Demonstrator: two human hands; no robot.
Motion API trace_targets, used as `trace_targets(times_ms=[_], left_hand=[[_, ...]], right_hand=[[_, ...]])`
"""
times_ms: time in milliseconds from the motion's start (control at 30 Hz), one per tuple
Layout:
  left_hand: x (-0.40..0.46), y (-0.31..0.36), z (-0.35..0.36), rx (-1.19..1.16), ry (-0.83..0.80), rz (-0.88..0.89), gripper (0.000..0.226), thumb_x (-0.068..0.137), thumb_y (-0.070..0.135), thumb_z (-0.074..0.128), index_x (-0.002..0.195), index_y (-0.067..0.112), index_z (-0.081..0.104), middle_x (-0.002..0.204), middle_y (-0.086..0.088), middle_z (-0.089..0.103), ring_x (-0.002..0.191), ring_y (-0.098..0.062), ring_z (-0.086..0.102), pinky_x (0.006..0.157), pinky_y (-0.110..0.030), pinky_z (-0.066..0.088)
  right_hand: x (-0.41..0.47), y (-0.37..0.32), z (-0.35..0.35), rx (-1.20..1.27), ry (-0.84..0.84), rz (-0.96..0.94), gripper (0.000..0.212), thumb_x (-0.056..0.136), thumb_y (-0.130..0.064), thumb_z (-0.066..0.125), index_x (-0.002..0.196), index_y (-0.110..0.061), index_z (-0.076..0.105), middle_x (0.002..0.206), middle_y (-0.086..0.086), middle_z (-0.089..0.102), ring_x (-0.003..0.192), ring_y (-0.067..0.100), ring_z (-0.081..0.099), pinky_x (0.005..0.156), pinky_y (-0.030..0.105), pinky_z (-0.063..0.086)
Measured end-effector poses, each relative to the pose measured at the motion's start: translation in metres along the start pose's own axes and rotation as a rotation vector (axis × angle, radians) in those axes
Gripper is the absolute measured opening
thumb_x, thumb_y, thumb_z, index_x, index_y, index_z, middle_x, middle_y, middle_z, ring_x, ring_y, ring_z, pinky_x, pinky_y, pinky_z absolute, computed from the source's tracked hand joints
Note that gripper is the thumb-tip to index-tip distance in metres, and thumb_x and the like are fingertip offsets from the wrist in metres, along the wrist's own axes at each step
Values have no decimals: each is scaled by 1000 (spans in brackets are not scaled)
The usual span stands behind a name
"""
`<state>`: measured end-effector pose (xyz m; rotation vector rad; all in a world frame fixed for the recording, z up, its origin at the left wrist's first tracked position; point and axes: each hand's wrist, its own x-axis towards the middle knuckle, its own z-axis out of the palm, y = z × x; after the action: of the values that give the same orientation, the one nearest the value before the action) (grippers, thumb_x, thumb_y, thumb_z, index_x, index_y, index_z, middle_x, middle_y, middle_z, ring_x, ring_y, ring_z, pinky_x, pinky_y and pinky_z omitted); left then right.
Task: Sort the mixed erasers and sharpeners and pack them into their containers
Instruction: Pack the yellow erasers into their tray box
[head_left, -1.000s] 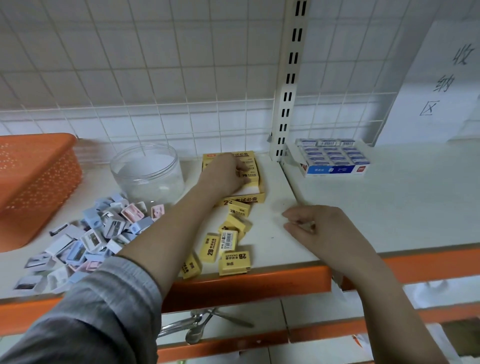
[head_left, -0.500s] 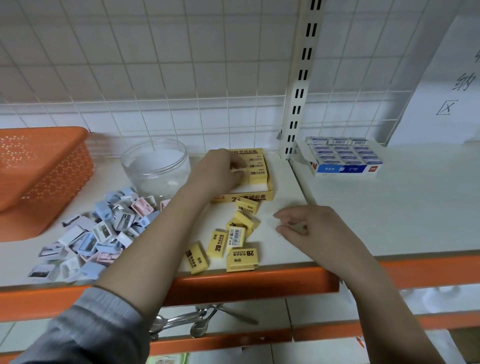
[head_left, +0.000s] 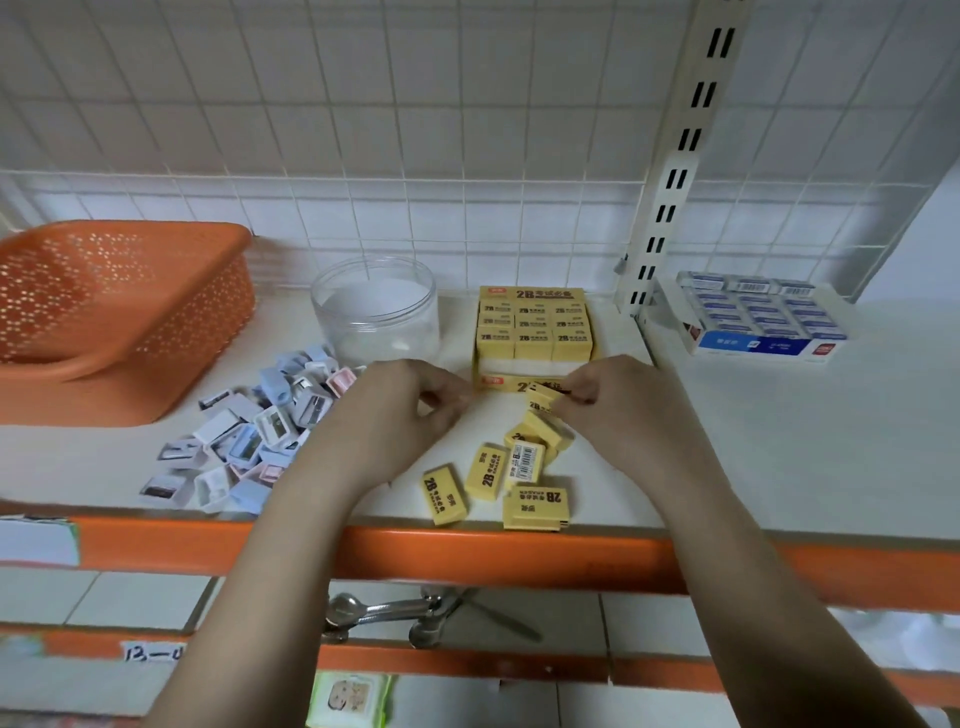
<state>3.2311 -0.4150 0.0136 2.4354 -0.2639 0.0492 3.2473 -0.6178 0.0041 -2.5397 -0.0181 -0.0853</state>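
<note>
Pulling back from the yellow eraser box (head_left: 535, 332), the left hand (head_left: 400, 415) now hovers just in front of it, fingers curled on nothing I can see. Meanwhile the right hand (head_left: 618, 405) has come across and pinches a loose yellow eraser (head_left: 543, 400) off the pile by the box front. Next row's filling, I'd say; sharpeners (head_left: 249, 436) wait untouched.

soft even indoor light, faint shadows, wide-angle bending at edges, slight blur throughout

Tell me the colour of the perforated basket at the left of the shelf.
Orange: the basket shows best in the head view.
</note>
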Motion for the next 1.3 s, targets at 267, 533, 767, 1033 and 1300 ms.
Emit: trace_targets(times_ms=[267, 533, 767, 1033, 1300], left_hand=[[-27, -16, -11, -172, 12, -23, 16, 87, 18, 63, 95, 30, 70, 68, 26, 63, 60, 12, 56, 64, -5, 39], [-36, -26, -19, -17, -116, 2, 26, 83, 16, 68, 104, 31, 69, 91, 26, 64, 79, 13, 57, 76, -4, 40], [-35, -14, -13, 85, -342, 35, 45, 84, -6, 60, 108, 31, 70, 115, 22, 59, 79, 6, 64, 82, -13, 49], [-25, -15, -6, 280, -358, 57, 35, 81, 13, 70, 109, 33, 67, 83, 22, 46, 70, 7, 46, 67, -11, 33], [-26, -13, -11, 252, -286, 85, 29, 81, 21, 71, 105, 36, 66, 83, 25, 41, 72, 10, 43, 64, -7, 30]], right_hand=[[1, -6, 12, -45, 9, 57, 20, 87, -25, 65, 104, -15, 68, 98, 2, 68, 83, 16, 59, 69, 27, 45], [-11, -2, -5, 50, 105, -16, 10, 88, -27, 62, 95, -21, 68, 72, -19, 53, 72, 6, 54, 58, 19, 38], [-13, 1, -9, 172, 119, -37, 3, 91, -26, 56, 89, -26, 56, 79, -20, 55, 78, 4, 58, 61, 17, 39], [-19, -1, -7, 382, 129, -1, 3, 91, -28, 57, 92, -31, 57, 87, -10, 66, 71, 3, 68, 76, 39, 57], [-19, 0, -7, 540, 157, -4, 22, 95, -18, 50, 97, -35, 64, 96, -9, 67, 74, -1, 68, 69, 24, 58]])
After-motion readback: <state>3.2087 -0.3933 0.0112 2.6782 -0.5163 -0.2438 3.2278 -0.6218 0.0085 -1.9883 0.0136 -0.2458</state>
